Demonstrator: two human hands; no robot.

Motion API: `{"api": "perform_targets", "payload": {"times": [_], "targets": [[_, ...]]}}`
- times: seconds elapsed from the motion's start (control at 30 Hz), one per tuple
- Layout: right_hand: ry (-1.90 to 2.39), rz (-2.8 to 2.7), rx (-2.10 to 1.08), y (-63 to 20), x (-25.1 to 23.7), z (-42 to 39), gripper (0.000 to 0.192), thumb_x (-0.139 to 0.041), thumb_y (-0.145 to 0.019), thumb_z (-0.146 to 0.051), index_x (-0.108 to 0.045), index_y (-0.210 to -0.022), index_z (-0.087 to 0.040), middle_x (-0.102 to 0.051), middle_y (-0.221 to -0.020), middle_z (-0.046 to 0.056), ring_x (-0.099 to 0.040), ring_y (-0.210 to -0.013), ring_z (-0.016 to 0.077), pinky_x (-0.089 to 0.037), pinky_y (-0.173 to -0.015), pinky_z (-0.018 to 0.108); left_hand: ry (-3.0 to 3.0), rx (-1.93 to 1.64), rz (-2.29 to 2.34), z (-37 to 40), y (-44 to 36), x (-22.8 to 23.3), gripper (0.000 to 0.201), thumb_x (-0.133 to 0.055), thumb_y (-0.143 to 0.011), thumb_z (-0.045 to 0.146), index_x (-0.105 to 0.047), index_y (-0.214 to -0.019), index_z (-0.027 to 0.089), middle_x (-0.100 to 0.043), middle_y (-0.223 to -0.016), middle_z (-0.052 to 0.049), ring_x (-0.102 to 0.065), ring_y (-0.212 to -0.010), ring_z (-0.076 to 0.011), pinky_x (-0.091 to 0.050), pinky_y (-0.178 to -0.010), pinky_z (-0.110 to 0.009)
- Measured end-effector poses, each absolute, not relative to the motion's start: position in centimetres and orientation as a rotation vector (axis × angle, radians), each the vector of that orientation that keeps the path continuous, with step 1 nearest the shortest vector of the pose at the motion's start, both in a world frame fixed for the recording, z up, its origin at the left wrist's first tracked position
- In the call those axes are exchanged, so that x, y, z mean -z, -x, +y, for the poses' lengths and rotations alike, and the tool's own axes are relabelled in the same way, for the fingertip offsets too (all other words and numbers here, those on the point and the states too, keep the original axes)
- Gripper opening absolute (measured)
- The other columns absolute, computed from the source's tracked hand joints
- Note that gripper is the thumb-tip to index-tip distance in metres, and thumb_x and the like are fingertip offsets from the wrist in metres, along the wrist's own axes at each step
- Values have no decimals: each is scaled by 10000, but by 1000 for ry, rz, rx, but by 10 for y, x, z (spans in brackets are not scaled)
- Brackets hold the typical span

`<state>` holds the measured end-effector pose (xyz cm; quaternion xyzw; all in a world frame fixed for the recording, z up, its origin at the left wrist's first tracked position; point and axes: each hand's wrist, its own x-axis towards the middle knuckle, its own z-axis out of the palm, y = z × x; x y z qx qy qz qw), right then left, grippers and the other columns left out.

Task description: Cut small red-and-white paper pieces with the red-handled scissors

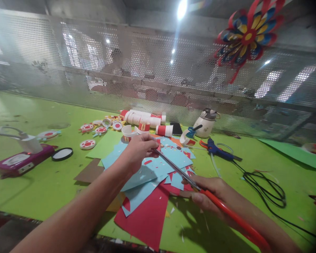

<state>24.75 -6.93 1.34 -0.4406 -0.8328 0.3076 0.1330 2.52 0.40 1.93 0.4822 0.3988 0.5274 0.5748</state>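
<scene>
A green surface (28, 193) carries blue paper (144, 174). Above the paper slant red-handled scissors (212, 197), gripped in the fingers of the right hand (214, 185); over it too, the left hand (138, 149) presses its fingers together near the blade tips. Beyond the paper, a red cup (144, 126) bears print too small to read.

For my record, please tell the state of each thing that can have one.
Scissors: blades look closed, in right hand
Light blue paper: cut, overlapping
Stacked cups: lying sideways
Flask: upright, lid on
Glue gun: lying down
Power strip: white adapter plugged in
</scene>
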Motion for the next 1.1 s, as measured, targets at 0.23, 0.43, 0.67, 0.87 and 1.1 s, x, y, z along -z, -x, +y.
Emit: {"api": "perform_targets", "payload": {"times": [0.23,0.43,0.67,0.87,1.1], "targets": [[1284,-2387,-884,-249,-14,-73,448,-373,-903,-562,-586,-867,-169,-527,-722,16,-436,-591,143,-359,-518,239,-1130,-1230,927,4,-25,-18,119,-625,-621,123,-510,-602,147,-526,-572,7,-543,-522,-113,-467,-561,-281],[1283,-2419,-898,-250,-11,-69,539,-320,-891,-622,-585,-927,-154,-461,-709,0,-395,-591,135,-341,-510,235,-1116,-1219,937,4,-25,-19,125,-617,-628,104,-504,-593,146,-517,-558,11,-528,-504,-104,-470,-546,-271],[1307,-2378,-891,-252,-11,-68,507,-371,-880,-614,-608,-898,-166,-492,-717,6,-417,-604,143,-341,-505,229,-1103,-1227,929,5,-26,-18,119,-619,-628,94,-514,-600,142,-519,-552,11,-529,-498,-103,-468,-536,-266],[1322,-2372,-923,-253,-9,-69,543,-378,-872,-620,-626,-964,-145,-486,-707,7,-409,-590,141,-336,-500,233,-1106,-1207,925,5,-26,-18,117,-605,-631,89,-507,-597,143,-552,-565,-11,-570,-531,-129,-464,-535,-267],[1340,-2395,-873,-251,-9,-70,559,-372,-880,-611,-621,-984,-122,-471,-702,0,-404,-585,132,-328,-501,231,-1095,-1248,919,6,-26,-16,114,-593,-634,68,-512,-605,142,-560,-560,-5,-561,-524,-123,-485,-571,-295]]}}
